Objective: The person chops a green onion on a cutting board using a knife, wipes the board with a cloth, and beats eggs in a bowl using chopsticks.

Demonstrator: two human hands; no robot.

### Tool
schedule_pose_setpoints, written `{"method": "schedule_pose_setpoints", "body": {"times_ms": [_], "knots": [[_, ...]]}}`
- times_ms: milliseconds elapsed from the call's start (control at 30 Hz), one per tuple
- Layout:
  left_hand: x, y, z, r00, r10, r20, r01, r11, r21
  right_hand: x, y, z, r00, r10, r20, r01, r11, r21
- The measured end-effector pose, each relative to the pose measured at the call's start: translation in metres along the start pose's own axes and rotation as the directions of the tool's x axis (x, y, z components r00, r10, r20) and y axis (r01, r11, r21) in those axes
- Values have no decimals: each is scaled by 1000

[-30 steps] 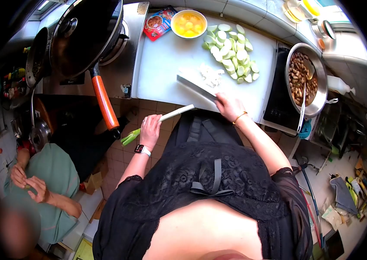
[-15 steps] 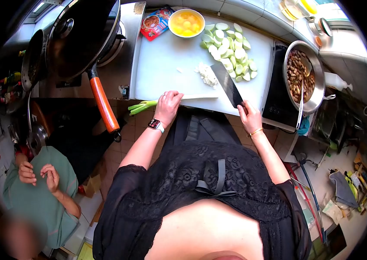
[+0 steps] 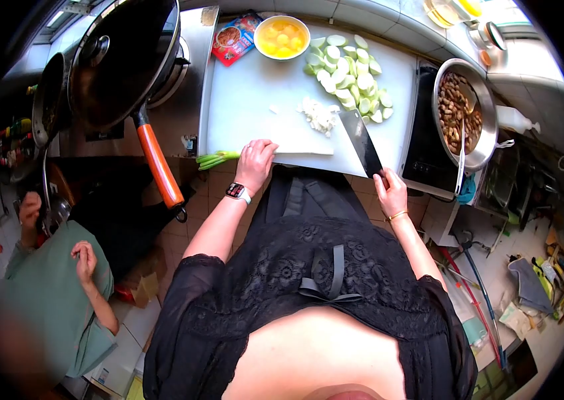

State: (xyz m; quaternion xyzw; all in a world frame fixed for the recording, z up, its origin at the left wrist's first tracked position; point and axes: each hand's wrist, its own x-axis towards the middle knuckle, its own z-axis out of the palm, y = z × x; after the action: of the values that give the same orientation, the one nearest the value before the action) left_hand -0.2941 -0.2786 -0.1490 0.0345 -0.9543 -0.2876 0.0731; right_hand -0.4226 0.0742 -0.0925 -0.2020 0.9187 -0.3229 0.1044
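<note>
My left hand [image 3: 256,160] is closed over a green onion [image 3: 302,150] lying along the near edge of the white cutting board [image 3: 242,100]. Its green leaves stick out to the left of the hand and the white stem to the right. In my right hand [image 3: 392,190] is the handle of a cleaver [image 3: 362,141], its dark blade slanting up and left over the board. Beside the blade tip sits a small heap of chopped white pieces [image 3: 320,115]. Farther back is a pile of sliced pale-green vegetable [image 3: 355,73].
At the board's back stand a bowl of cracked eggs [image 3: 282,38] and a red-blue packet [image 3: 236,38]. A metal bowl of peanuts [image 3: 456,113] with a spoon is at right. Left, a lidded wok's orange handle [image 3: 159,163] juts out. A person in green [image 3: 68,287] is at lower left.
The cleaver and my right hand have shifted right and slightly toward me, away from the green onion. My left hand stays on it. The person at left has raised one hand.
</note>
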Motion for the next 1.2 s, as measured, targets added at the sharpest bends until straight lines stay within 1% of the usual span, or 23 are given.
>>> {"method": "schedule_pose_setpoints", "body": {"times_ms": [33, 100, 133, 200, 233, 333, 367, 400, 467, 500, 533, 600, 667, 733, 767, 800, 867, 933, 1000, 1067, 1133, 1167, 1200], "knots": [[-3, -2, 0, 1000, 5, 0, -5, 1000, 0, -1, 0, -1, 1000, 1, -5, -1, 1000, 0], [-2, -4, -4, 989, -20, -147, 21, 1000, 7, -2, 0, -6, 995, 83, -63, -80, 995, 53], [0, -6, -6, 981, -64, -181, 70, 997, 29, -3, 3, -9, 993, 89, -77, -85, 995, 47], [10, -6, -18, 950, -167, -265, 195, 977, 82, -6, 8, -11, 968, 189, -166, -158, 970, 187], [17, -9, -21, 930, -214, -299, 250, 965, 85, -6, 9, -12, 966, 191, -176, -158, 970, 187], [42, -27, -26, 871, -344, -351, 397, 914, 89, -4, 11, -14, 936, 294, -194, -211, 909, 360], [48, -36, -25, 865, -360, -348, 423, 898, 122, -3, 28, -10, 961, 138, -238, -88, 974, 210], [52, -45, -22, 860, -375, -345, 446, 882, 154, 5, 15, -16, 958, 140, -250, -88, 974, 208], [58, -61, -18, 856, -387, -342, 470, 858, 207, 18, -13, -29, 942, -131, -309, 97, 988, -121], [63, -63, -18, 849, -396, -351, 481, 853, 201, 20, -18, -31, 964, -39, -264, 36, 999, -18], [68, -64, -19, 834, -417, -360, 497, 852, 166, 21, -19, -33, 974, -35, -225, 26, 999, -43], [77, -72, -15, 834, -388, -392, 488, 850, 199, 24, -19, -36, 979, -60, -196, 38, 993, -111], [88, -79, -12, 833, -375, -407, 487, 846, 218, 25, -12, -33, 982, -31, -188, 11, 994, -107], [93, -87, -12, 813, -426, -398, 532, 821, 207, 30, -4, -28, 970, -32, -241, 13, 997, -79], [93, -91, -11, 809, -428, -403, 538, 815, 214, 35, 1, -24, 955, -68, -289, 38, 994, -107], [94, -94, -10, 811, -431, -395, 537, 816, 213, 39, 2, -23, 958, -26, -286, -3, 995, -102], [92, -95, -14, 806, -440, -397, 549, 806, 221, 53, 15, -17, 952, -18, -305, -16, 994, -110], [92, -79, -20, 816, -377, -439, 504, 835, 221, 70, 23, -11, 947, -41, -319, -5, 990, -141], [85, -68, -17, 819, -366, -441, 496, 838, 226, 90, 30, -4, 945, -66, -320, 1, 980, -200], [78, -53, -10, 896, -283, -342, 369, 904, 218, 109, 32, 3, 950, -43, -308, -34, 970, -241], [72, -39, 2, 933, -224, -282, 291, 929, 228, 126, 35, 9, 962, 7, -274, -75, 968, -238], [72, -34, 5, 943, -196, -271, 249, 952, 179, 133, 36, 12, 963, 4, -270, -70, 969, -236], [73, -30, 7, 941, -201, -272, 254, 950, 179, 139, 38, 14, 968, 11, -249, -80, 960, -270]]}}
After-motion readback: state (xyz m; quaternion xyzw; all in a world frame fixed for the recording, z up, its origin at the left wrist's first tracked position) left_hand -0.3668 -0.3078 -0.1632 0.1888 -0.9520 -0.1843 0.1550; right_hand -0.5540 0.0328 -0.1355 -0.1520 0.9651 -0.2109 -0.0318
